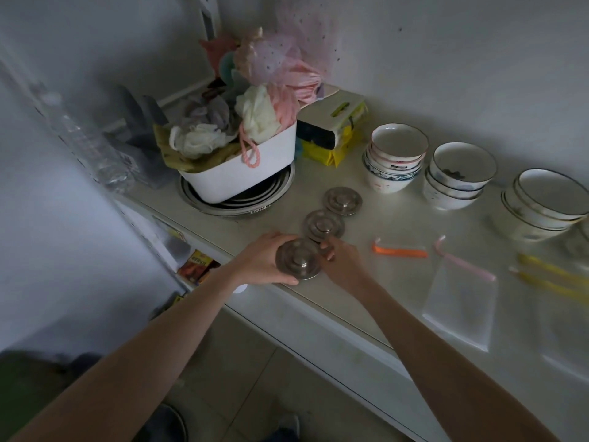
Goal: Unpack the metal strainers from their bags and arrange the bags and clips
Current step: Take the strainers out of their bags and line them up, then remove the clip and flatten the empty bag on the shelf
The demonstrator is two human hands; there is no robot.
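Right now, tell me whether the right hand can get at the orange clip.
Probably yes. The right hand rests at the nearest strainer, and the orange clip lies just to its right on the bare counter, with nothing between them. It would first have to let go of the strainer.

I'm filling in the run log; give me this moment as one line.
both hands: left hand, right hand | held: nearest strainer | row: two strainers set down | side: orange clip, empty bag

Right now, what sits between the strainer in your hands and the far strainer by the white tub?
One more metal strainer, the middle strainer, lies between the held strainer and the far strainer, forming a row on the counter, as the head view shows.
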